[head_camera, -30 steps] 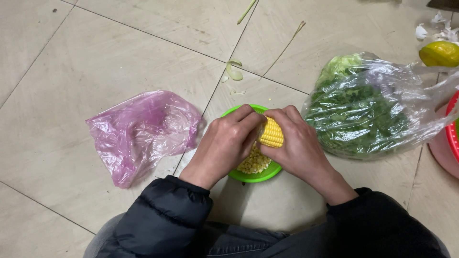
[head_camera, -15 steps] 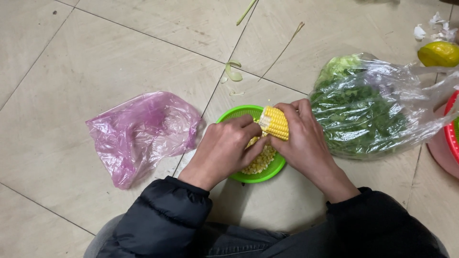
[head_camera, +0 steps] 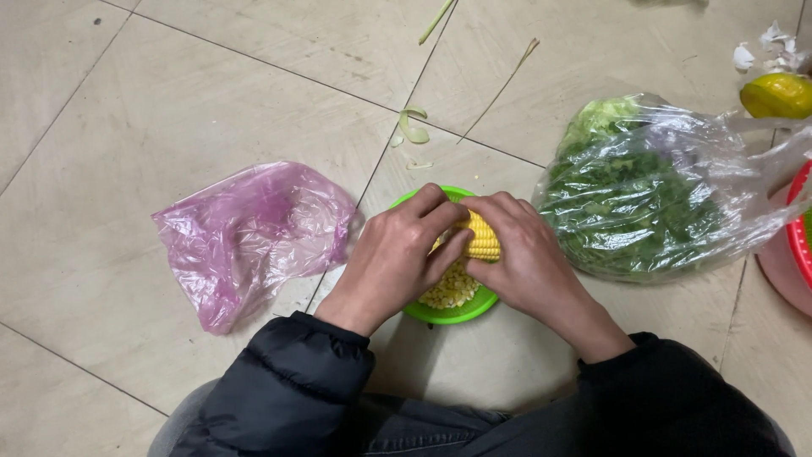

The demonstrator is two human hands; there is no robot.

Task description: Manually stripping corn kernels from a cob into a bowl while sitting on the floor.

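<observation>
Both my hands close around a yellow corn cob [head_camera: 482, 237] held over a green bowl [head_camera: 452, 314] on the tiled floor. My left hand [head_camera: 397, 254] grips the cob from the left, with the thumb pressed against the kernels. My right hand [head_camera: 524, 258] holds the cob's right side. Loose yellow kernels [head_camera: 450, 288] lie heaped in the bowl beneath the hands. Most of the cob is hidden by my fingers.
A crumpled pink plastic bag [head_camera: 254, 233] lies left of the bowl. A clear bag of green leafy vegetables [head_camera: 643, 195] sits to the right. A yellow fruit [head_camera: 776, 95] and a red basket rim [head_camera: 799, 228] are at the right edge. Husk scraps [head_camera: 414, 131] lie beyond the bowl.
The cob has been lowered and turned between my hands; less of it shows now, and my left thumb has moved across its kernels.
</observation>
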